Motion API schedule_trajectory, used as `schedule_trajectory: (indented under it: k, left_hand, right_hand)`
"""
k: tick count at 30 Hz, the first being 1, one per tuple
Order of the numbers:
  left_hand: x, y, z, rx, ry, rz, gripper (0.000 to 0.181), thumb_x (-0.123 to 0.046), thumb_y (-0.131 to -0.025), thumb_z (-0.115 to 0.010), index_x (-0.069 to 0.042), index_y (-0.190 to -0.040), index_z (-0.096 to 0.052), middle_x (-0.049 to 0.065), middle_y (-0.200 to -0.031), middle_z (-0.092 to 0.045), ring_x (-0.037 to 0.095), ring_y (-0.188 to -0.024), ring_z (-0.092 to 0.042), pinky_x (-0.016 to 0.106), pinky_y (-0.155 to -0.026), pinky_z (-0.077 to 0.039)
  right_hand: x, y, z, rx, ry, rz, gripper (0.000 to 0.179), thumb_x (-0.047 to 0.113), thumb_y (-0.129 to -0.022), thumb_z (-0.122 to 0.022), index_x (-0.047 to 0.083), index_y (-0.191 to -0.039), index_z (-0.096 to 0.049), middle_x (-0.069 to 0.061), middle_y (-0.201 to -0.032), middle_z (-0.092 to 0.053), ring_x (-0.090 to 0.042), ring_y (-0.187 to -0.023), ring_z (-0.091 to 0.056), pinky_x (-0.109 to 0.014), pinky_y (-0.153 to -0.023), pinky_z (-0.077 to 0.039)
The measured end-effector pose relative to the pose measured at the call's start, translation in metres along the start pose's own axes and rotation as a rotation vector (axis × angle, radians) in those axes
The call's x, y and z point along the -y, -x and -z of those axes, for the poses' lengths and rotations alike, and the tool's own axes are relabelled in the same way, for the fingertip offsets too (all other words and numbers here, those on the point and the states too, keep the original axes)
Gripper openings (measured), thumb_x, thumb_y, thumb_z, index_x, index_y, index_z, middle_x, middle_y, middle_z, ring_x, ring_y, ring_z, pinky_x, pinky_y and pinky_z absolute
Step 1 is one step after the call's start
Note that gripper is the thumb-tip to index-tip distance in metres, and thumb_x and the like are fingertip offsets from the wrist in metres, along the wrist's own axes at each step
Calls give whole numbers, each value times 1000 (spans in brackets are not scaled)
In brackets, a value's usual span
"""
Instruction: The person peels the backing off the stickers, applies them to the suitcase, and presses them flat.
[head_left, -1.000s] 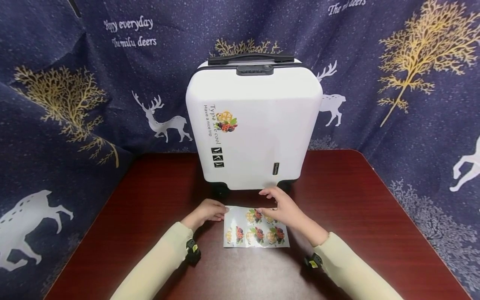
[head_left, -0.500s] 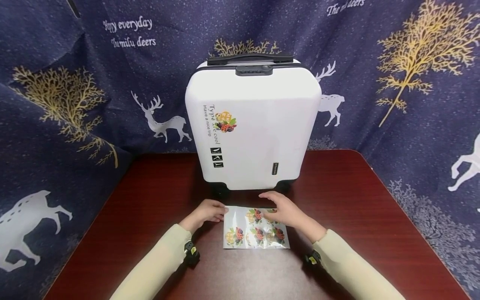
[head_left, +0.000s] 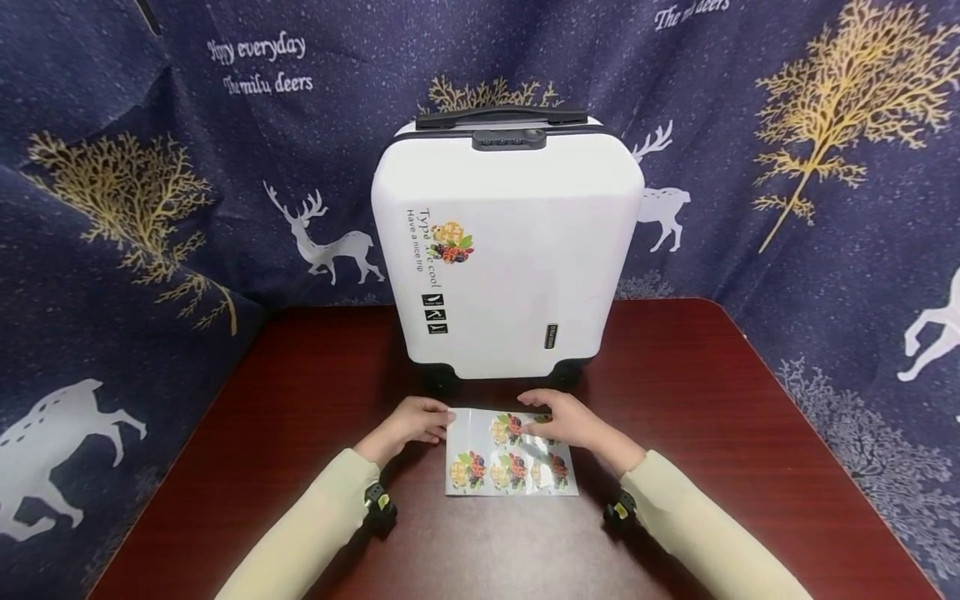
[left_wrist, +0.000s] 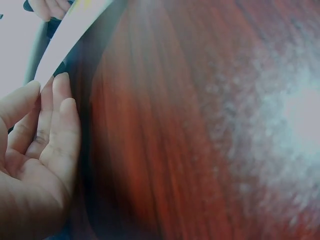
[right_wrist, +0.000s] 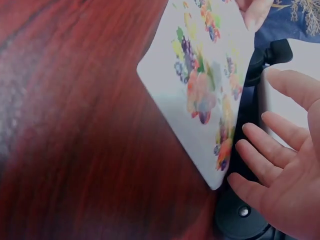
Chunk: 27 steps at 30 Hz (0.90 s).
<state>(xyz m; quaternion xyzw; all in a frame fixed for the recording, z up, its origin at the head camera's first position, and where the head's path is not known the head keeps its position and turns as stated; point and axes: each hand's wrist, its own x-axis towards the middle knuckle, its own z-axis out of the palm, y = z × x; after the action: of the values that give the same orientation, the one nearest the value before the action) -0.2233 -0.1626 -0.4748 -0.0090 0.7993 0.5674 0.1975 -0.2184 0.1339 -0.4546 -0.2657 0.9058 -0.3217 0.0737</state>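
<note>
Red-brown tabletop stretches wide beside the fruit-sticker sheet, in front of the white suitcase; left hand pinches the sheet's left edge, right hand is near its right side, fingers apart.

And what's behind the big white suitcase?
A dark blue cloth. Printed golden branches show above the suitcase and part of a white deer shows past its right edge. The suitcase covers the rest, so I can't tell what else is there.

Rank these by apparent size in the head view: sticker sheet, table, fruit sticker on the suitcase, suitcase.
1. Table, though cut off below
2. Suitcase
3. Sticker sheet, partly covered
4. Fruit sticker

Each step looks clear; no ties.
</note>
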Motion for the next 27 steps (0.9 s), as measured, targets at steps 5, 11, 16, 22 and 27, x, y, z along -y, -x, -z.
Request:
schedule_trajectory:
  k: [5,11,16,22,27]
  left_hand:
    - [-2,1,1,-4,13,0,29,-9,-97,-67,13,-116,-67,6,-85,-76,11,-70,-69,29,-70,-60]
    - [-1,-1,1,-3,34,-18,29,-9,-96,-67,13,-115,-67,0,-80,-73,9,-67,-68,28,-68,-60]
    - [-1,-1,1,1,48,-27,30,-9,-96,-67,14,-116,-67,0,-80,-72,9,-67,-67,27,-68,-59]
    - [-2,0,1,-5,57,-12,30,-9,-96,-68,14,-117,-67,1,-81,-73,9,-67,-66,26,-67,-59]
    - [-2,1,0,1,57,-7,31,-9,-96,-68,14,-117,-67,2,-81,-74,9,-67,-66,26,-67,-59]
  right_hand:
    - [-3,-5,0,17,-10,-16,45,21,-93,-75,-2,-130,-65,-20,-128,-70,-38,-120,-64,-52,-100,-53]
    - [-6,-10,0,45,-30,-29,34,20,-95,-71,0,-122,-70,-18,-121,-74,-34,-115,-68,-49,-97,-56]
    - [-8,-13,1,56,-60,-38,27,20,-97,-67,2,-116,-73,-13,-110,-77,-18,-92,-69,-37,-85,-57]
    - [-9,-14,0,43,-82,-58,21,14,-99,-64,2,-112,-75,-11,-101,-77,-5,-63,-52,-22,-65,-48]
    - [-9,-16,1,6,-83,-75,17,10,-98,-64,2,-107,-76,-11,-98,-76,-8,-74,-56,-25,-68,-49]
